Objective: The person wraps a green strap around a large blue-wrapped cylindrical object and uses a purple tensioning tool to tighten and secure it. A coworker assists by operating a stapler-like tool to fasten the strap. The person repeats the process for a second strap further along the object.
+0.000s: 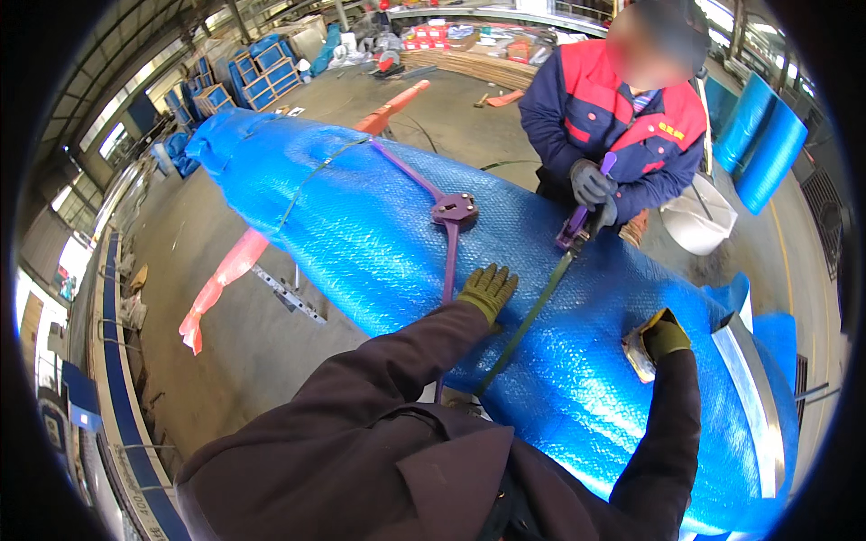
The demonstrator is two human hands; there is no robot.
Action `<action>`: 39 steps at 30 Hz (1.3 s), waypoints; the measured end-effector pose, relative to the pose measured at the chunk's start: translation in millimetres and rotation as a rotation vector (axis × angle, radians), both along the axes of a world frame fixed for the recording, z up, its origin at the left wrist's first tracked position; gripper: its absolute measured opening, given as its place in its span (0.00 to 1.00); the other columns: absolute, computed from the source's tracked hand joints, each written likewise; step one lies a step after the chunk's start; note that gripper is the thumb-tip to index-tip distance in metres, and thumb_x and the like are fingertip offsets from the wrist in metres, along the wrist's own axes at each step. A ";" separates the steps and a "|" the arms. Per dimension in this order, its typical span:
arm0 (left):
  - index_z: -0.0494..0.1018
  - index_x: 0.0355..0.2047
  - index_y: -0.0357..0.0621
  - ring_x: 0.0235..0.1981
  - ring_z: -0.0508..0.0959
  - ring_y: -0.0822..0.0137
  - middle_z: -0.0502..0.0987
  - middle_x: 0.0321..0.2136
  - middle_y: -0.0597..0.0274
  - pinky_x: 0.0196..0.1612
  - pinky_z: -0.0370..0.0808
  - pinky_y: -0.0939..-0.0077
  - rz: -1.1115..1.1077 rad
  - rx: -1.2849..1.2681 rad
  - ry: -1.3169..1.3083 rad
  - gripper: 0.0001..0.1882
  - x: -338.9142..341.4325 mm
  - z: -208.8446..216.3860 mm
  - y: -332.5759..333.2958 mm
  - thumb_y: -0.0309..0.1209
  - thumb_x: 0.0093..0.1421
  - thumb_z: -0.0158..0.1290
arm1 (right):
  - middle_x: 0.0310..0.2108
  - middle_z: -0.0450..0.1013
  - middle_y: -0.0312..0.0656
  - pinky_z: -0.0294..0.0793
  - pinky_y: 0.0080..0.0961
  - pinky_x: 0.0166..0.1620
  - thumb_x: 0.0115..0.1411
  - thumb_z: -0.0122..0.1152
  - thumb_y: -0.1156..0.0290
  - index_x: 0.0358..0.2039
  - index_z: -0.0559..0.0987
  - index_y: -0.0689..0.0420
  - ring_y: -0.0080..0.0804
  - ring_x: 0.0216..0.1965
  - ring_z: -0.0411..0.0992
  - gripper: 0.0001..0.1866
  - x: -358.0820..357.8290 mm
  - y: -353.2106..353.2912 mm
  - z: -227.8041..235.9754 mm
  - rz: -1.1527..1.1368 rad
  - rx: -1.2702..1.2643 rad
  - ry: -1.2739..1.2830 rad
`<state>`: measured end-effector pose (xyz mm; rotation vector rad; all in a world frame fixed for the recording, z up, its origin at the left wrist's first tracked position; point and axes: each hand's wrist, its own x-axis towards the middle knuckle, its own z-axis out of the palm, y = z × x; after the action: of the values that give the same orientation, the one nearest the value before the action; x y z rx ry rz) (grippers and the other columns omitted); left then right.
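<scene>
A long bundle wrapped in blue bubble wrap [361,194] stretches across in front of me. My left hand [489,290], in an olive glove, lies flat on it with the fingers spread. My right hand [667,334], gloved too, is closed on what looks like a roll of tape [640,347], low over the wrap at the right. Between my hands a green strap [528,329] crosses the bundle. A purple long-handled strapping sealer [454,209] rests on top, beyond my left hand. Opposite me, a co-worker's gloved hands [595,185] hold a purple strapping tensioner [575,227] at the strap.
Supports wrapped in orange film [236,261] hold up the bundle at the left. A metal strip [749,397] lies across its right end. A white tub [699,221] and blue wrap rolls [771,140] stand behind the co-worker. Framed blue panels [266,72] stand far left.
</scene>
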<state>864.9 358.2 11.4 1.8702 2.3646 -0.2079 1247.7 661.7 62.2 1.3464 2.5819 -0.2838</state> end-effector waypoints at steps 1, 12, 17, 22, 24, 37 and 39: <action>0.40 0.89 0.52 0.88 0.44 0.40 0.45 0.88 0.46 0.87 0.40 0.38 0.001 0.004 -0.002 0.71 0.3 -0.8 -0.9 0.61 0.60 0.72 | 0.55 0.88 0.53 0.81 0.46 0.64 0.73 0.64 0.54 0.52 0.92 0.54 0.53 0.60 0.84 0.20 -3.3 -5.5 7.6 -0.020 0.002 -0.025; 0.41 0.89 0.51 0.88 0.44 0.40 0.45 0.88 0.46 0.87 0.40 0.38 -0.007 -0.003 -0.014 0.69 -2.5 -3.3 1.6 0.60 0.62 0.71 | 0.49 0.87 0.58 0.85 0.49 0.52 0.72 0.66 0.59 0.46 0.91 0.57 0.59 0.53 0.86 0.16 0.7 -8.9 12.3 0.054 -0.022 0.105; 0.41 0.89 0.51 0.88 0.45 0.40 0.46 0.88 0.46 0.87 0.40 0.38 0.009 0.004 -0.025 0.69 0.7 -1.1 -1.2 0.60 0.61 0.72 | 0.54 0.87 0.57 0.83 0.50 0.57 0.72 0.65 0.59 0.50 0.91 0.55 0.59 0.58 0.84 0.17 -6.1 -2.9 5.3 -0.026 -0.027 0.036; 0.50 0.87 0.48 0.85 0.55 0.40 0.56 0.85 0.44 0.85 0.52 0.40 0.009 0.006 0.015 0.70 4.3 12.3 7.5 0.57 0.55 0.78 | 0.69 0.80 0.54 0.71 0.47 0.74 0.70 0.65 0.56 0.64 0.87 0.52 0.53 0.72 0.74 0.25 7.8 17.2 -37.5 0.179 0.246 0.147; 0.61 0.81 0.46 0.80 0.66 0.41 0.66 0.79 0.44 0.81 0.64 0.44 -0.004 -0.003 0.061 0.65 1.5 17.0 21.7 0.54 0.49 0.82 | 0.65 0.81 0.55 0.73 0.45 0.71 0.68 0.67 0.56 0.63 0.85 0.53 0.53 0.68 0.76 0.26 13.2 28.2 -54.6 0.221 0.328 0.206; 0.40 0.89 0.49 0.89 0.42 0.40 0.44 0.88 0.44 0.87 0.39 0.42 0.036 -0.062 0.031 0.75 6.3 5.5 9.9 0.60 0.56 0.75 | 0.63 0.84 0.50 0.83 0.47 0.64 0.68 0.71 0.64 0.62 0.88 0.41 0.56 0.63 0.83 0.22 15.4 -20.2 35.7 -0.130 0.059 0.149; 0.40 0.89 0.49 0.89 0.42 0.40 0.45 0.88 0.44 0.88 0.38 0.43 0.040 -0.059 0.043 0.74 11.0 9.6 10.4 0.60 0.56 0.75 | 0.61 0.85 0.51 0.83 0.48 0.64 0.67 0.71 0.66 0.62 0.88 0.43 0.56 0.61 0.84 0.22 19.1 -21.2 40.6 -0.153 0.083 0.168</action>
<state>875.9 368.6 21.0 1.8083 2.3937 -0.3141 1266.8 640.4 102.8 1.6185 2.6558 -0.3314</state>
